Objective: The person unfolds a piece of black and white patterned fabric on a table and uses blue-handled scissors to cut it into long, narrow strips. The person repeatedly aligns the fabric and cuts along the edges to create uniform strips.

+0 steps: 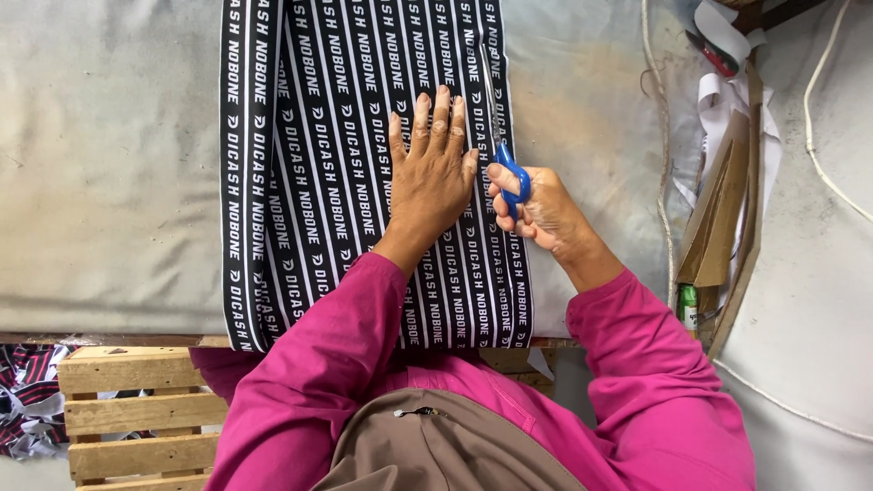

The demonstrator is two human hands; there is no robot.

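Item count: two hands, left and right. One pair of scissors, blue-handled. One black striped fabric on one worktop. One wooden pallet at 8 o'clock. One stack of cardboard pieces at 3 o'clock. One white cord.

The person wears a long-sleeved top of bright magenta; both sleeves reach the wrists, loosely creased; over the chest lies a taupe-brown cloth with a small metal pin; both hands are bare, without rings.
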